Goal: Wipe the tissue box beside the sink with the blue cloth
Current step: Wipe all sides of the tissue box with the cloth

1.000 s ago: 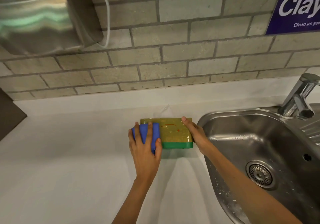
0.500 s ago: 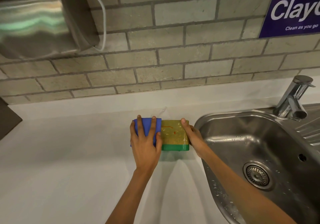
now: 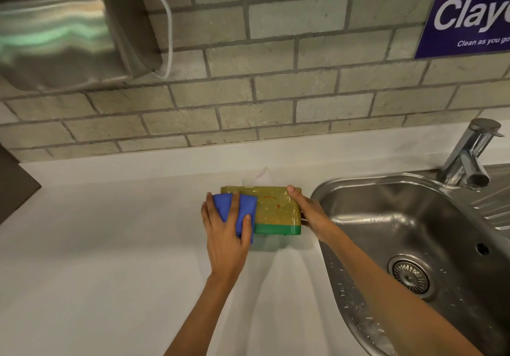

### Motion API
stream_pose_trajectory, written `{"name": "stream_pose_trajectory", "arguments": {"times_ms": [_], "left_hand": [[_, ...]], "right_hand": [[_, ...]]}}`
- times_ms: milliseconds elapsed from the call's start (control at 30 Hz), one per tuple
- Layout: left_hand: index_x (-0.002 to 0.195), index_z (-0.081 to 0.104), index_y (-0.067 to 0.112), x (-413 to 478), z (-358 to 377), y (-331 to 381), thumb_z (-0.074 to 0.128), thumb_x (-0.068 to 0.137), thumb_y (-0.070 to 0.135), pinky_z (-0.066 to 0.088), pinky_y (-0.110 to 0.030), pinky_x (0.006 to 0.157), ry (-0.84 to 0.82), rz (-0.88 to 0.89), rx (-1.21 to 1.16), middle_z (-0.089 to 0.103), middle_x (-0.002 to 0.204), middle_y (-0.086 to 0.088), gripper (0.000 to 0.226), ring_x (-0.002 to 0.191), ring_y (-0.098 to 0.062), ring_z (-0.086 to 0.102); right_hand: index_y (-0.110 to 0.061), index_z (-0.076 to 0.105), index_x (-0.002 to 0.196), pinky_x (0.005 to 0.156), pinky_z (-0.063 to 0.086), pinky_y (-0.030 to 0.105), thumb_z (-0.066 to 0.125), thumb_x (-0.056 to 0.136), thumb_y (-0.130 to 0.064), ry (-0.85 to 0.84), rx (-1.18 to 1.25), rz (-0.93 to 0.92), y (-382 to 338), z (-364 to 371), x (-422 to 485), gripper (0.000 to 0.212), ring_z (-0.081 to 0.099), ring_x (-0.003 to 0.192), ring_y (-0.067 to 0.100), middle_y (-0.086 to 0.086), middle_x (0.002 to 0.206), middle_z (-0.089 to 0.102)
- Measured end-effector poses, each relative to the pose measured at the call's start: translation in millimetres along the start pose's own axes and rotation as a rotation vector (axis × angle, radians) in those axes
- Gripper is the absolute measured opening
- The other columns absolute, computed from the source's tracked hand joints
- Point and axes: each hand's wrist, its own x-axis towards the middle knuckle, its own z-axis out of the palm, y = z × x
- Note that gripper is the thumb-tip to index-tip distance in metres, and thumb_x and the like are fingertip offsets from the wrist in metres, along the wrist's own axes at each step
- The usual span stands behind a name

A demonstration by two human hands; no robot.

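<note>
The tissue box (image 3: 277, 209) has a yellow-gold glittery body and a green base, and stands on the white counter just left of the sink. A white tissue (image 3: 259, 175) pokes up behind it. My left hand (image 3: 225, 230) presses the folded blue cloth (image 3: 242, 208) against the box's left end, fingers spread over the cloth. My right hand (image 3: 309, 212) grips the box's right end, thumb on its top edge.
A steel sink (image 3: 414, 234) with a drain (image 3: 410, 274) lies to the right, a chrome tap (image 3: 469, 157) at its back. A steel wall dispenser (image 3: 63, 30) hangs at upper left on the brick wall. A purple sign (image 3: 469, 13) is at upper right. White counter (image 3: 96, 259) spreads left.
My left hand and the cloth shifted a little along the box's left end, first up and then back down. My right hand kept its hold on the right end.
</note>
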Motion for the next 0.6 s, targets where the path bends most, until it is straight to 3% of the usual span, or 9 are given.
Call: {"name": "stream_pose_trajectory", "arguments": {"times_ms": [133, 233, 433, 500, 600], "left_hand": [[0.142, 0.039, 0.028, 25.6, 9.1, 16.4, 0.046, 0.094, 0.037, 0.047, -0.054, 0.094, 0.007, -0.059, 0.034, 0.023, 0.154, -0.022, 0.049, 0.14, -0.039, 0.024], [0.142, 0.041, 0.025, 24.7, 15.1, 31.1, 0.047, 0.093, 0.036, 0.041, -0.055, 0.101, -0.016, 0.03, 0.088, 0.024, 0.154, -0.025, 0.05, 0.139, -0.043, 0.026], [0.129, 0.058, 0.014, -10.8, 8.5, 18.7, 0.043, 0.087, 0.034, 0.049, -0.053, 0.092, -0.033, 0.228, 0.121, 0.048, 0.137, -0.03, 0.049, 0.119, -0.049, 0.051], [0.129, 0.058, 0.013, -11.7, 4.2, 5.8, 0.043, 0.087, 0.032, 0.049, -0.053, 0.093, -0.028, 0.195, 0.096, 0.046, 0.138, -0.03, 0.049, 0.118, -0.048, 0.051], [0.134, 0.052, 0.017, 6.9, 3.2, 14.9, 0.034, 0.088, 0.038, 0.046, -0.056, 0.096, -0.003, 0.013, 0.048, 0.038, 0.145, -0.028, 0.054, 0.126, -0.046, 0.043]], "right_hand": [[-0.015, 0.061, 0.112, 0.066, 0.05, 0.021, 0.057, 0.074, -0.062, 0.01, 0.0, 0.004, -0.3, 0.8, -0.3, 0.06, 0.065, 0.091, 0.014, 0.005, 0.105, 0.068], [-0.012, 0.062, 0.112, 0.066, 0.05, 0.021, 0.058, 0.076, -0.06, 0.022, 0.009, -0.002, 0.4, 1.9, 1.1, 0.06, 0.066, 0.09, 0.015, 0.006, 0.105, 0.069], [-0.013, 0.062, 0.114, 0.061, 0.05, 0.018, 0.058, 0.078, -0.058, 0.015, 0.015, -0.012, -0.5, 0.5, 1.9, 0.058, 0.067, 0.086, 0.013, 0.005, 0.1, 0.07], [-0.013, 0.061, 0.114, 0.058, 0.049, 0.016, 0.058, 0.078, -0.057, 0.01, 0.013, -0.012, 0.0, 0.0, 1.8, 0.057, 0.066, 0.084, 0.011, 0.001, 0.096, 0.07], [-0.015, 0.06, 0.111, 0.058, 0.049, 0.015, 0.058, 0.077, -0.059, 0.008, 0.005, -0.006, -0.1, 0.0, 2.1, 0.055, 0.066, 0.084, 0.009, 0.0, 0.096, 0.069]]}}
